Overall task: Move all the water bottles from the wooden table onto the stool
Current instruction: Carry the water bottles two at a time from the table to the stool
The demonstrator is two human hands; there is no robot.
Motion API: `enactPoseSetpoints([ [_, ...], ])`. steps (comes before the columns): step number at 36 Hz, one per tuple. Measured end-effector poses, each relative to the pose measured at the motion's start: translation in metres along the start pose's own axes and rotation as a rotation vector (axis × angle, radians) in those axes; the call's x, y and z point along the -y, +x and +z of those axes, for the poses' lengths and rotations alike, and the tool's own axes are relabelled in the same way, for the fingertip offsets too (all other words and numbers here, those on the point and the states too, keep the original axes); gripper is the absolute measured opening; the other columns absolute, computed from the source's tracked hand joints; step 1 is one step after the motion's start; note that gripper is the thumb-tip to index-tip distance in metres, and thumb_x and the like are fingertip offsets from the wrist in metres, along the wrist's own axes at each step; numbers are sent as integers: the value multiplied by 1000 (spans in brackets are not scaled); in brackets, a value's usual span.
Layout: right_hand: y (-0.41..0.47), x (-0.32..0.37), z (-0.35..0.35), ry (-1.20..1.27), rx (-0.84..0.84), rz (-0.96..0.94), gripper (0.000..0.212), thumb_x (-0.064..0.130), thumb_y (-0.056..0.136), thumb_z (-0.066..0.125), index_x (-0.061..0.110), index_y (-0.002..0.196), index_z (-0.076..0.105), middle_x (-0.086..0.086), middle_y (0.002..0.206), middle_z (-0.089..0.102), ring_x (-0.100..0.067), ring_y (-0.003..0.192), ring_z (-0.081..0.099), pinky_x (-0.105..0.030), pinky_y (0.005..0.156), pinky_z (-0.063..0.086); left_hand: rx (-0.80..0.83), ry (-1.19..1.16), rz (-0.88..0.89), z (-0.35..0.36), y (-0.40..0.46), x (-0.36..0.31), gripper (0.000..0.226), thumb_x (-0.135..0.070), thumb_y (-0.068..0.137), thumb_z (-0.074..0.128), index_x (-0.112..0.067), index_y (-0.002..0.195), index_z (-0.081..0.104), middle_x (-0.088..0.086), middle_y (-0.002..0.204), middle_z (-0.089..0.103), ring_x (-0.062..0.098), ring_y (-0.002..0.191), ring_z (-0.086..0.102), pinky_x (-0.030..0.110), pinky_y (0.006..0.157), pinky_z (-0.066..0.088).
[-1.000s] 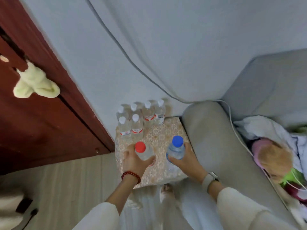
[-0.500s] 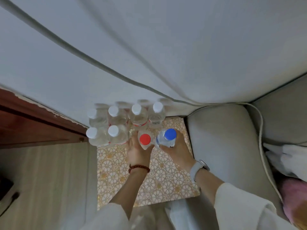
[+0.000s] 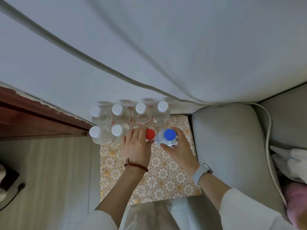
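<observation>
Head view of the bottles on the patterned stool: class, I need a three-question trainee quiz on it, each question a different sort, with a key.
1. How many white-capped bottles stand on the stool?
2. True or false: the right hand grips the blue-capped bottle.
3. The red-capped bottle is under which hand: A left hand, B right, C neither?

Key: 1. six; 2. true; 3. A

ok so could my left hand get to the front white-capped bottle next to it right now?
Probably not yet: the left hand is wrapped around the red-capped bottle. The white-capped bottle stands beside it, nothing between.
</observation>
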State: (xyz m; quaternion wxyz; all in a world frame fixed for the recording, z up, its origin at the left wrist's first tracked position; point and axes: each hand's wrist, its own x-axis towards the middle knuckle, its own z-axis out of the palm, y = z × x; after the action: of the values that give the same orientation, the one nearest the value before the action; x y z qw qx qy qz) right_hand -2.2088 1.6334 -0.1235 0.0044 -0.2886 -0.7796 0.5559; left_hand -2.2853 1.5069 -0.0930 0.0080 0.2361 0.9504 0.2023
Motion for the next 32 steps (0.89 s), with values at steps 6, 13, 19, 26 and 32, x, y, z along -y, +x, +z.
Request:
enactPoseSetpoints([
  [6, 21, 16, 11, 24, -9, 1, 51, 19, 74, 75, 25, 114, 44, -1, 114, 54, -16, 103, 54, -24, 89, 46, -81, 102, 32, -4, 10, 10, 50, -21, 47, 88, -5, 89, 65, 8, 79, 70, 28, 80, 66, 38, 68, 49],
  [13, 24, 21, 15, 34, 20, 75, 71, 17, 75, 74, 9, 132, 32, -8, 128, 49, -19, 112, 52, -27, 95, 44, -38, 335, 65, -8, 12, 11, 50, -35, 58, 82, -9, 95, 63, 3, 91, 69, 25, 92, 64, 37, 75, 48],
  [19, 11, 22, 13, 63, 47, 70, 67, 16, 74, 74, 26, 124, 31, 2, 121, 48, -5, 106, 51, 2, 81, 36, 32, 443, 29, -12, 9, 12, 66, -45, 62, 77, -12, 116, 59, 3, 118, 64, 25, 118, 54, 47, 93, 44],
  [26, -19, 19, 4, 11, 53, 260, 72, 19, 86, 61, 15, 143, 18, -9, 145, 33, -24, 131, 37, -44, 109, 34, 16, 131, -115, -17, -31, 19, 64, -27, 74, 69, -14, 131, 43, 15, 138, 45, 37, 131, 36, 60, 103, 27],
  [32, -69, 34, 30, -156, 283, 271, 35, 25, 92, 50, 12, 124, 47, -5, 120, 56, -12, 97, 52, -18, 70, 41, 48, -60, -376, -43, -107, 40, 45, -24, 81, 62, -12, 123, 52, 13, 132, 52, 35, 123, 46, 55, 103, 30],
])
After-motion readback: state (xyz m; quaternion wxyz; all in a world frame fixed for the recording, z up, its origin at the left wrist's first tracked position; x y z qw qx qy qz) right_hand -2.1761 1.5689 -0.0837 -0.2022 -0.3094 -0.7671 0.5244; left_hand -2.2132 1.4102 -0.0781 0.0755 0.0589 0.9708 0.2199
